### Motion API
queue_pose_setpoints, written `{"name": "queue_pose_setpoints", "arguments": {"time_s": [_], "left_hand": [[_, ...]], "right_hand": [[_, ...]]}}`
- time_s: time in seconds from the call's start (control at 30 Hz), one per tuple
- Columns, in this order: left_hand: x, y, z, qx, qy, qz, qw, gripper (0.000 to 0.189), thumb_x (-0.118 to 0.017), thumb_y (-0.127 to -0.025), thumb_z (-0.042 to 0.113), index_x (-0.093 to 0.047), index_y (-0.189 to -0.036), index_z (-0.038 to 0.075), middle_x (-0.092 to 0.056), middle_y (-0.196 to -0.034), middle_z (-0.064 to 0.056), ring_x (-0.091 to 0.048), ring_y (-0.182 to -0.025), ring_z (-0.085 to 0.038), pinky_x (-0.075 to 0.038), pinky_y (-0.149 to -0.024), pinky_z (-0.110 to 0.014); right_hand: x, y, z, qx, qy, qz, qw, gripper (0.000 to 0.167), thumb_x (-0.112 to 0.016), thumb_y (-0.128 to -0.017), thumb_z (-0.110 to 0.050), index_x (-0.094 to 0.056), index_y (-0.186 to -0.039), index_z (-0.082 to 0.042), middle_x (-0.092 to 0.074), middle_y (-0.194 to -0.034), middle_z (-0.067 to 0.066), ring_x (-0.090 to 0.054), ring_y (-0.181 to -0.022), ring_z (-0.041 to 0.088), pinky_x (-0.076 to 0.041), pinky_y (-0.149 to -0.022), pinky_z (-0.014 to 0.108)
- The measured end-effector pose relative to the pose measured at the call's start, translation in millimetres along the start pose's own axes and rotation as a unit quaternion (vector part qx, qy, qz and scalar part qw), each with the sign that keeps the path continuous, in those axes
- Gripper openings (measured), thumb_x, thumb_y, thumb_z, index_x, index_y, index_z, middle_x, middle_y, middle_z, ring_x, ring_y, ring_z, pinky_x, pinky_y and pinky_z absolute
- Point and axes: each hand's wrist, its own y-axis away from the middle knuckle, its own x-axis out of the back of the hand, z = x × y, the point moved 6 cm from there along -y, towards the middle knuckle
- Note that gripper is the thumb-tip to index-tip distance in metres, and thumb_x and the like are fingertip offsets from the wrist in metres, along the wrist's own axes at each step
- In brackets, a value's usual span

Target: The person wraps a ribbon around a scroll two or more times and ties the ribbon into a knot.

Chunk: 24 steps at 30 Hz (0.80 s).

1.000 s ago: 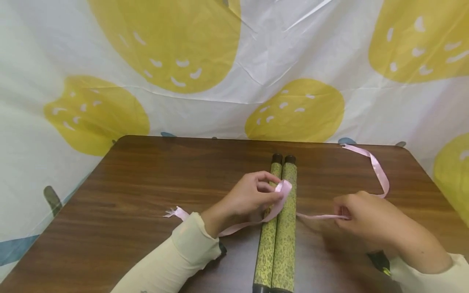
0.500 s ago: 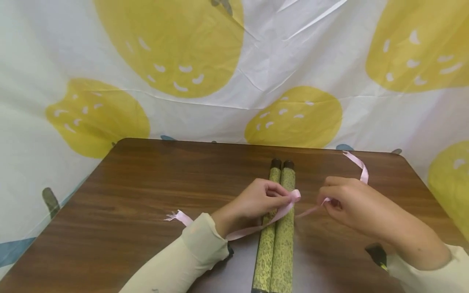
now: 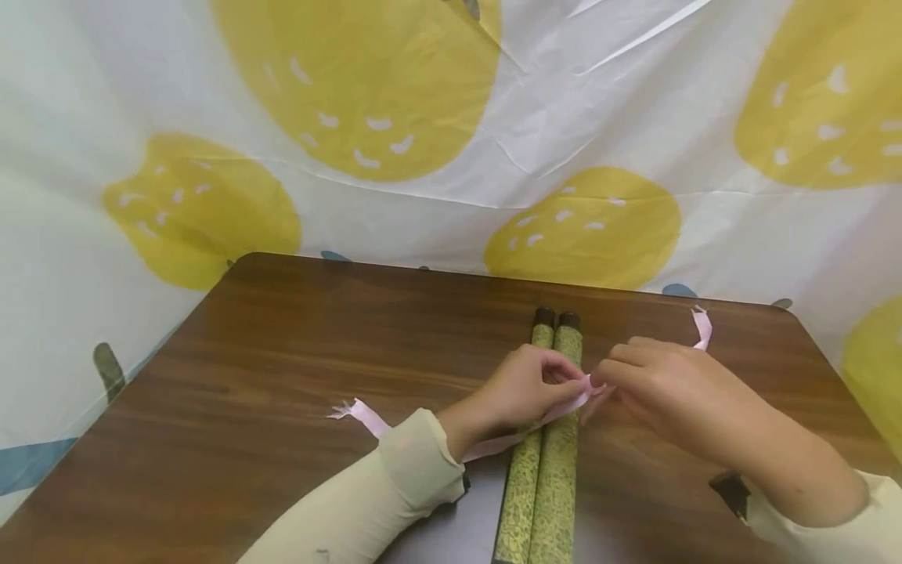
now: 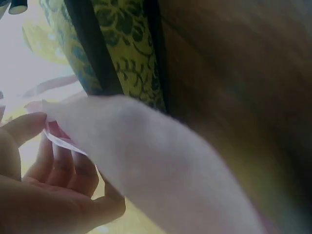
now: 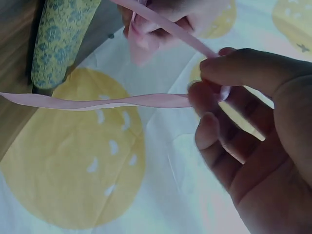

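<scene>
Two long rolls [image 3: 559,470], covered in green-gold floral cloth with black end caps, lie side by side on the table. A pink ribbon [image 3: 495,447] crosses over them. My left hand [image 3: 528,388] pinches a loop of it between thumb and fingertips just above the rolls. My right hand [image 3: 676,392] meets it there from the right and pinches another stretch of the ribbon [image 5: 146,101], which runs between thumb and fingers in the right wrist view. In the left wrist view the ribbon [image 4: 141,151] hangs large and close to the camera, hiding part of the left hand [image 4: 53,180].
The brown wooden table [image 3: 338,329] reaches back to a white hanging cloth [image 3: 395,211] with big yellow lemons. One frayed ribbon end [image 3: 368,417] lies left of the rolls, and the other end [image 3: 702,325] shows behind my right hand.
My right hand has moved left and up to my left hand, drawing its ribbon end along the table. The left hand's loop has become smaller and tighter in the fingertips.
</scene>
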Motion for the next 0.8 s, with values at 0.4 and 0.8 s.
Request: {"name": "queue_pose_setpoints", "arguments": {"time_s": [0.4,0.8], "left_hand": [[-17.2,8.9,7.1,-0.021,0.12,-0.087,0.9887,0.009,-0.069,-0.093,0.008,-0.076,-0.095,0.003,-0.076,-0.087,-0.002,-0.064,-0.079,-0.001,-0.051,-0.074,-0.017],[-18.0,15.4,0.7,0.049,0.175,-0.074,0.9805,0.015,-0.079,-0.087,0.024,-0.076,-0.086,0.01,-0.073,-0.078,0.001,-0.061,-0.072,-0.005,-0.047,-0.062,-0.017]], "right_hand": [[-21.4,-4.0,21.9,-0.046,-0.037,0.022,0.998,0.03,-0.079,-0.07,0.002,-0.066,-0.08,-0.023,-0.061,-0.082,-0.012,-0.055,-0.07,0.005,-0.048,-0.058,0.023],[-41.0,18.1,40.6,-0.157,-0.144,0.032,0.9766,0.023,-0.078,-0.078,0.002,-0.071,-0.093,-0.014,-0.064,-0.088,-0.009,-0.06,-0.074,0.003,-0.053,-0.064,0.02]]}}
